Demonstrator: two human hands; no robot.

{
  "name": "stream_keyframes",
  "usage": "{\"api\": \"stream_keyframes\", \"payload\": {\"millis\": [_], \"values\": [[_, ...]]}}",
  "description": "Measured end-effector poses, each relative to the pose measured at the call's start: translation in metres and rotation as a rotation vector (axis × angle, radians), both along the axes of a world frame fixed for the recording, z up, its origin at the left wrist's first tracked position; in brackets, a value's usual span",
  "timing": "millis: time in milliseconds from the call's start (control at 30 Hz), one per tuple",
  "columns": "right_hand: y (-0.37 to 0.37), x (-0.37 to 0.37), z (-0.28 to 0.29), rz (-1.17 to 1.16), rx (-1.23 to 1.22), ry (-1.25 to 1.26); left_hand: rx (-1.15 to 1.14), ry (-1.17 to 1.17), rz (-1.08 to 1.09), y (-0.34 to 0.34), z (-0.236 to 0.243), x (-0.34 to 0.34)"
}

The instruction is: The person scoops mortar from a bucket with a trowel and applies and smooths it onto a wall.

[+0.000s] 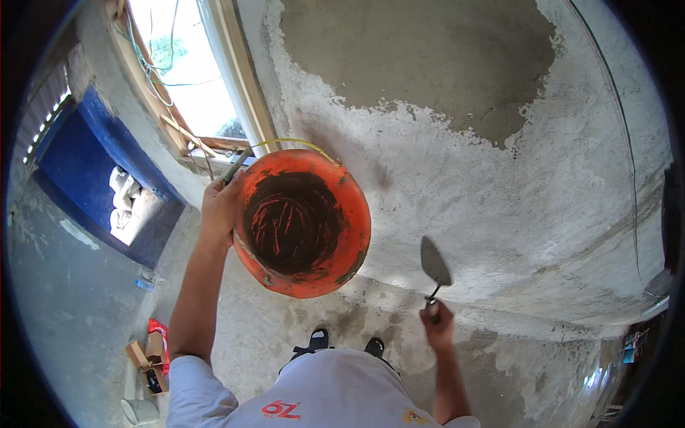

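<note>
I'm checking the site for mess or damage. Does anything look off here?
The orange bucket in the left hand is tipped toward the camera, nearly scraped empty. The wall plaster has a ragged darker patch near the top. The trowel looks intact.

My white short-sleeved T-shirt (314,399) with a red chest mark, bare forearms, black sandals (346,345) with white straps on my feet.

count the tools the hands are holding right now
2. The left hand grips the rim of a round orange plastic bucket, smeared dark inside. The right hand holds a pointed grey metal trowel raised toward the plastered wall.
</note>
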State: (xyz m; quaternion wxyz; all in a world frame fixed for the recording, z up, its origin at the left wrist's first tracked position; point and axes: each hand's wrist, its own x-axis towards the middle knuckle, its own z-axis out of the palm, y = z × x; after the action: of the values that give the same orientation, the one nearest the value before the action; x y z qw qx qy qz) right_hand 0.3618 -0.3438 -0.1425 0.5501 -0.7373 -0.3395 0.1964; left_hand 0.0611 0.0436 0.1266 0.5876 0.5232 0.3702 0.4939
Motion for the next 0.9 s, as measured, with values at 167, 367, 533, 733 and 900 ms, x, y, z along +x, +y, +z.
{"api": "stream_keyframes", "payload": {"millis": [167,367,533,733,900], "values": [[0.014,0.036,0.163,0.194,-0.217,-0.107,0.100,0.020,-0.066,-0.009,-0.008,0.016],[0.033,0.039,0.198,0.396,-0.344,-0.053,0.163,0.103,-0.043,0.013,-0.033,0.019],[0.040,0.046,0.182,0.391,-0.339,-0.091,0.056,0.020,-0.065,0.011,-0.024,0.017],[0.062,0.050,0.206,0.479,-0.137,-0.547,0.007,0.034,-0.115,0.007,-0.007,0.022],[0.069,0.051,0.199,0.604,-0.152,-0.707,0.035,0.125,-0.136,0.012,0.005,0.037]]}}
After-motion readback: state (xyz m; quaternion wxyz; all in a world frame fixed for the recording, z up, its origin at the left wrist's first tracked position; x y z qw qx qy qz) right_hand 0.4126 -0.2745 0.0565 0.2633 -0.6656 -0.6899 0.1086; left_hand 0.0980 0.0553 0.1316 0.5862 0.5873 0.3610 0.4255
